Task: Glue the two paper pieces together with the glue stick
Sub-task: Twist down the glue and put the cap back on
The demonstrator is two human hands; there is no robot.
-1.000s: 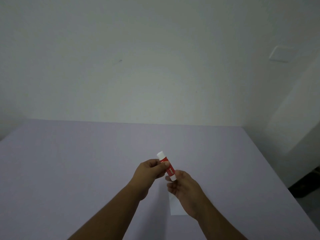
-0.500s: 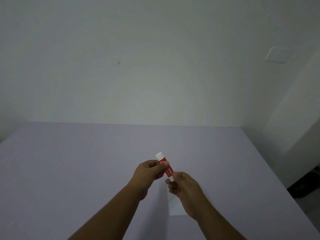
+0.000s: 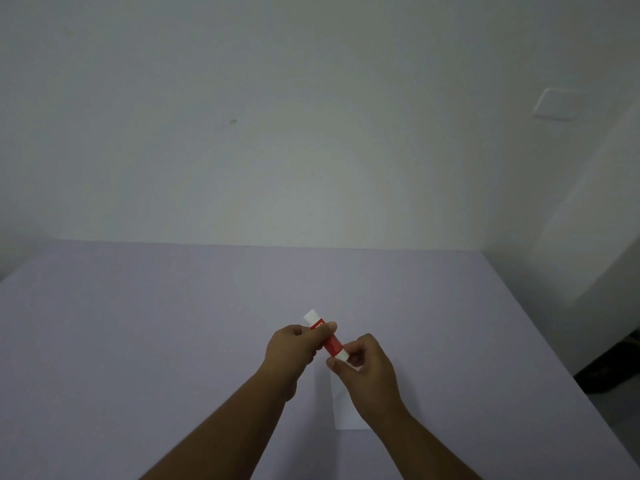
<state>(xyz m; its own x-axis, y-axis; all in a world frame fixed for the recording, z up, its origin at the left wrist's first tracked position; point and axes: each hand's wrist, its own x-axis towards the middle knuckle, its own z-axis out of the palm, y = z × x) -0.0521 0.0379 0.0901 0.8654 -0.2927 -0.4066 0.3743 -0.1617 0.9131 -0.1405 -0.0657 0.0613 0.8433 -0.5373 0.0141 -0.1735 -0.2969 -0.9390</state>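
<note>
A red glue stick [image 3: 331,344] with white ends is held tilted above the table, its far white end pointing up and away. My left hand [image 3: 294,355] grips its upper red part between thumb and fingers. My right hand [image 3: 367,370] pinches its lower white end. Below my right hand a white paper piece [image 3: 343,410] lies flat on the table, partly hidden by that hand and wrist. I can make out only one paper piece.
The lilac table [image 3: 138,341] reaches to a pale wall at the back. Its right edge [image 3: 554,358] runs diagonally, with dark floor beyond. A wall plate [image 3: 554,103] sits high on the right.
My right hand has shifted its fingers around the lower white end of the glue stick. Both hands stay in about the same place above the paper.
</note>
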